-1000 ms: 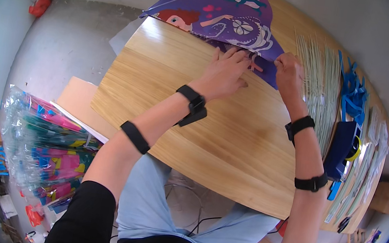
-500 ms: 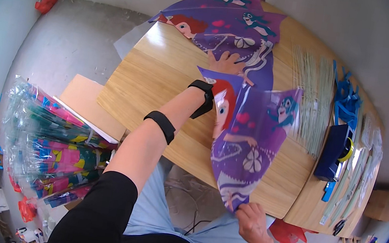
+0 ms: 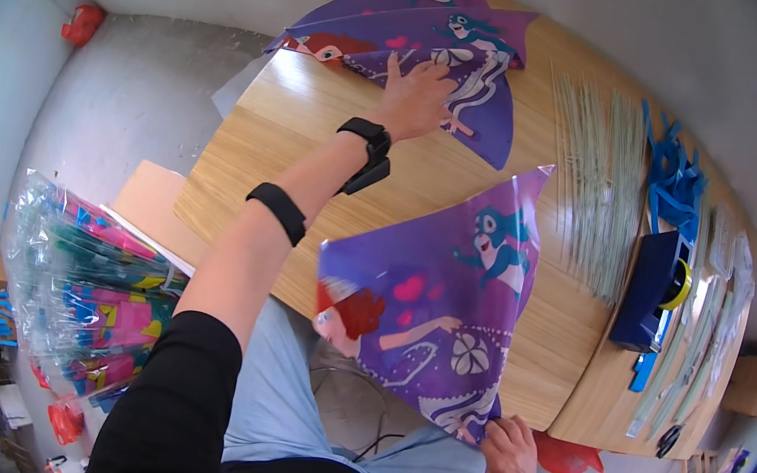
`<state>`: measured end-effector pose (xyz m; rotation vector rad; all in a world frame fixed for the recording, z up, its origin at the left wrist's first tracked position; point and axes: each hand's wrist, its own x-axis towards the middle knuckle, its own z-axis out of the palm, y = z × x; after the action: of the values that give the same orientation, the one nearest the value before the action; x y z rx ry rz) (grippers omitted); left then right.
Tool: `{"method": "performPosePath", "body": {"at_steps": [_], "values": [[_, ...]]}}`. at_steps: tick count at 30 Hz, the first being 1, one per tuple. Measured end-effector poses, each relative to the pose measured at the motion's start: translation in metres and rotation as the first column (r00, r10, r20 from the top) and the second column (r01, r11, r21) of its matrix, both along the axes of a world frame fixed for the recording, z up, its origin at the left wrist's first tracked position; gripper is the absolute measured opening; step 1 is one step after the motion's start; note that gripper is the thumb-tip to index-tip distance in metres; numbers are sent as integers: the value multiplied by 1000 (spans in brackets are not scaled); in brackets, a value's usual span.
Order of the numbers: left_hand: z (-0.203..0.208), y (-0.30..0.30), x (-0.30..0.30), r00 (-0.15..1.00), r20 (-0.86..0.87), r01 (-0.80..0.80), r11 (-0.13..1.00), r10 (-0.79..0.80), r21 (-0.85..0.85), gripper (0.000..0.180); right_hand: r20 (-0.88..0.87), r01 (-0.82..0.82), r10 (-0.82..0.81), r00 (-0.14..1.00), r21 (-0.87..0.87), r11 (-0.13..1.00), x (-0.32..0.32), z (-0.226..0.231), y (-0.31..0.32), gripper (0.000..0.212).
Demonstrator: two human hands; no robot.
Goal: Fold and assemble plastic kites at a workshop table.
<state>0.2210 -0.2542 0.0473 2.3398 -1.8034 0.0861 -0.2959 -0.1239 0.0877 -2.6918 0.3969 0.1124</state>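
Near the front of the table, my right hand (image 3: 513,460) pinches the lower corner of a purple kite sail (image 3: 451,306). The sail is printed with a red-haired mermaid, a teal sea animal and pink hearts. It lies partly on the tabletop, and its lower left side hangs past the edge above my lap. At the far side, several matching sails (image 3: 483,95) lie overlapped in a loose stack. My left hand (image 3: 415,100) rests on this stack with fingers spread, holding nothing. Black bands circle my left forearm and both wrists.
Right of the sails lie a bundle of thin pale rods (image 3: 601,187), blue ribbons (image 3: 675,183), a blue tape dispenser (image 3: 652,292) and scissors (image 3: 669,439). Clear-wrapped colourful goods (image 3: 97,283) stand left of the table beside cardboard (image 3: 147,202). A red bag (image 3: 568,459) is below the table's edge.
The sail in my right hand has gone from curled and narrow to spread out, its left part swinging left. My left hand has shifted slightly farther up the stack.
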Motion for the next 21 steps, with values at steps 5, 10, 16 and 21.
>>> {"method": "performPosePath", "body": {"at_steps": [5, 10, 16, 21], "values": [[0, 15, 31, 993, -75, -104, 972, 90, -209, 57, -20, 94, -95, 995, -38, 995, -11, -2, -3, 12], [-4, 19, 36, 977, -174, -154, 975, 126, -160, 71, -16, 107, -107, 994, -28, 994, -8, 0, -3, 11], [-24, -12, 33, 987, -103, -124, 992, 122, -9, 66, -8, 142, -142, 990, -3, 990, -9, -8, -3, 8], [-16, -57, 37, 966, -29, -257, 961, 256, -104, 59, -32, 194, -194, 981, 7, 981, -6, -7, 0, 7]]}}
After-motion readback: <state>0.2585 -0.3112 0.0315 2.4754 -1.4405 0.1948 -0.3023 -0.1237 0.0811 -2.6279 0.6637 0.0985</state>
